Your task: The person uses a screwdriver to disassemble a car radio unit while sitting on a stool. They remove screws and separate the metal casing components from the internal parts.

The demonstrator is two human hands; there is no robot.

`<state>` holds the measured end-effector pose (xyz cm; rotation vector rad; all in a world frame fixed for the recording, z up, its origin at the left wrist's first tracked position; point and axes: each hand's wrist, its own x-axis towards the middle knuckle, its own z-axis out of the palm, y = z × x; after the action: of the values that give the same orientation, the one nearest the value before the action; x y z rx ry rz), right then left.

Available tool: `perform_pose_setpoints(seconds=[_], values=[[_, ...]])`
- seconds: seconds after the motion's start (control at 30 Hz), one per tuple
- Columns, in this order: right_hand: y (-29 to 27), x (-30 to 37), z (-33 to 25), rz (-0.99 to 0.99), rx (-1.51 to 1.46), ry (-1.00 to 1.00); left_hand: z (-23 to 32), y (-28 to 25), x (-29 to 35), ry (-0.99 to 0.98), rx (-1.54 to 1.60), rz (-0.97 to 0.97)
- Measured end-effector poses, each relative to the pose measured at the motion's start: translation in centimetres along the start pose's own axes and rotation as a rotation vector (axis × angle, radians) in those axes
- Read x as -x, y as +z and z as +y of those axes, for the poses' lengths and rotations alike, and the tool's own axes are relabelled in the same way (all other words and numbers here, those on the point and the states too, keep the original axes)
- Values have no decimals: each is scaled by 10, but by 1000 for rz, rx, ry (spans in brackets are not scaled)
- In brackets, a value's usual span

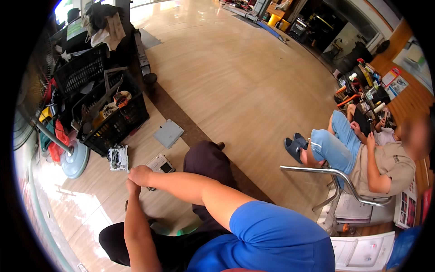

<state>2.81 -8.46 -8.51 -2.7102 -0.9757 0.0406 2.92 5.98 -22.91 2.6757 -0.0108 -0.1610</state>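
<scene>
My right hand (141,175) and my left hand (132,187) meet in front of me, low over the tiled floor. Both are closed, fingers curled in; whatever they grip is too small or hidden to make out. Just beyond them lies a silver-white metal chassis (118,158) with dark parts inside. Partly behind my right forearm is a pale panel with buttons and a small dark screen (166,167). A flat grey plate (168,133) rests farther out on the floor.
Black plastic crates (115,124) full of tools and parts stand at the left, beside a fan's round pale-blue base (74,156). On the right a person (362,158) sits near a chrome-armed chair (335,171). A blue lift ramp (272,31) lies at the back.
</scene>
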Motion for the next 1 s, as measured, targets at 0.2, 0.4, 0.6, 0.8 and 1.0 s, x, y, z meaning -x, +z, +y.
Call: perform_pose_setpoints(seconds=[0.2, 0.4, 0.6, 0.8, 1.0], values=[[2, -2, -6, -33, -131, 1, 3, -1, 14, 56, 138, 116], [-2, 2, -4, 9, -207, 71, 18, -10, 14, 0, 63, 50], [-15, 2, -3, -101, -189, 25, 11, -1, 8, -25, 15, 5], [-11, -9, -19, -32, -229, -38, -23, 4, 13, 166, -129, 217], [1, -4, 1, -56, -297, 24, 27, -18, 22, -56, 176, 93]])
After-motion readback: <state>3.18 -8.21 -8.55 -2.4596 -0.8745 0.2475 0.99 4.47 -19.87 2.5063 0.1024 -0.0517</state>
